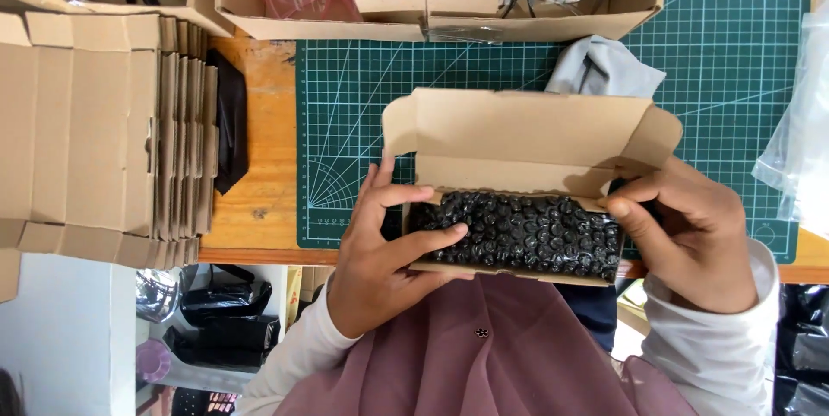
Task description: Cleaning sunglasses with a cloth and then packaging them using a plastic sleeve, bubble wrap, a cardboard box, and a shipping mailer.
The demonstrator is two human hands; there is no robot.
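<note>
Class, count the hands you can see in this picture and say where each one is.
2. The left hand grips the left end of the small open cardboard box; the right hand holds its right end.

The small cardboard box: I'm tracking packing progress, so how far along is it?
Done: black bubble wrap already fills the small cardboard box. In hand: the left hand and right hand hold its ends, thumbs pressing the wrap in. Left: the lid is open, and a stack of flat boxes lies unfolded.
</note>
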